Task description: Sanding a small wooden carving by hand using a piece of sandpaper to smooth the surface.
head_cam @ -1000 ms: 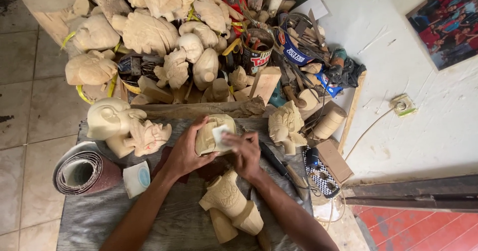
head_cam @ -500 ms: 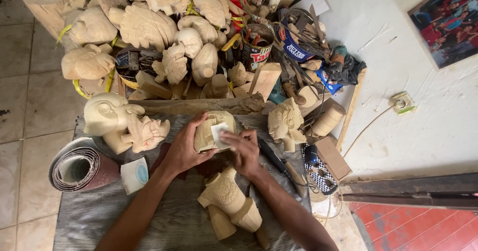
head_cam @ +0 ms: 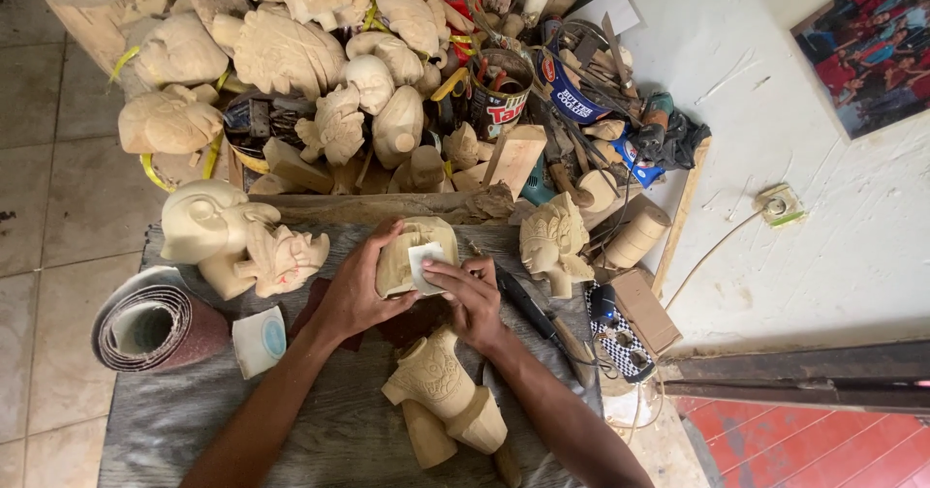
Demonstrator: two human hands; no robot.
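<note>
Pale unfinished wood fills the view. The left hand (head_cam: 356, 294) wraps around a small carved wooden piece (head_cam: 412, 254), its grip closed on the near side and steadying it on the grey cloth-covered surface (head_cam: 320, 430). The right hand (head_cam: 473, 299) presses a small square of sandpaper (head_cam: 427, 263) flat against the carving's face, fingers pinched on the sheet. Just below the hands lies a carved wooden figure (head_cam: 441, 391) on its side. Left of them stand two carved heads (head_cam: 228, 236), a roll of sandpaper (head_cam: 145, 325) and a small white pad (head_cam: 260, 341). To the right lies a dark-handled tool (head_cam: 531, 306), possibly a knife, beside another carved bust (head_cam: 552, 244). A heap of rough carvings (head_cam: 291, 52) crowds the far side.
</note>
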